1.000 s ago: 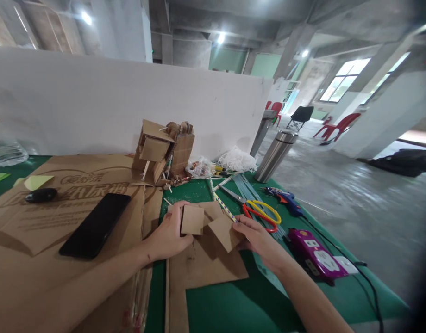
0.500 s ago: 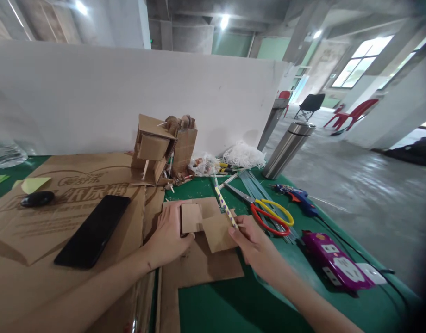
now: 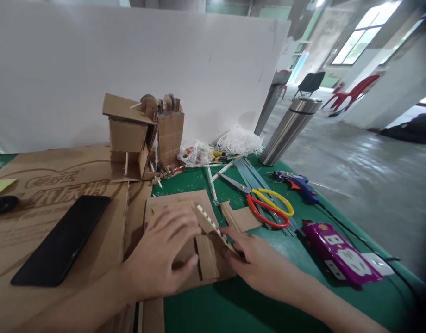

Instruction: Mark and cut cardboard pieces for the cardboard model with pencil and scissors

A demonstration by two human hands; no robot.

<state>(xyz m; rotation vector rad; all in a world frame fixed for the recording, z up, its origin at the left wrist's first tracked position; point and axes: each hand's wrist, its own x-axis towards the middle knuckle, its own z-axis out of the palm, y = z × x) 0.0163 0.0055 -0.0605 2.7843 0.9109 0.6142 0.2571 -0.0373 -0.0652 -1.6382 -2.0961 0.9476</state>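
Note:
My right hand (image 3: 251,254) is closed around a thin yellow stick with purple dots (image 3: 213,224), which slants up and left over a cardboard sheet (image 3: 199,196). My left hand (image 3: 167,245) is over the same sheet, fingers bent and thumb apart, with nothing visible in its grasp. Its fingertips are close to the stick's far end; whether they touch it I cannot tell. Between the hands lies a cardboard strip (image 3: 208,259). Beyond my right hand a folded cardboard piece (image 3: 242,217) rests beside scissors (image 3: 268,203) with red and yellow handles.
A cardboard model (image 3: 140,138) stands at the back. To the left lie a black phone (image 3: 63,240) and a mouse (image 3: 3,204). On the right are a steel flask (image 3: 291,132), a glue gun (image 3: 296,185), clear glue sticks (image 3: 254,175) and a purple power strip (image 3: 341,252).
The small cardboard pieces have left my hands; a folded piece now lies by the scissors. My right hand has brought the dotted stick lower and over the sheet. The view has tilted down.

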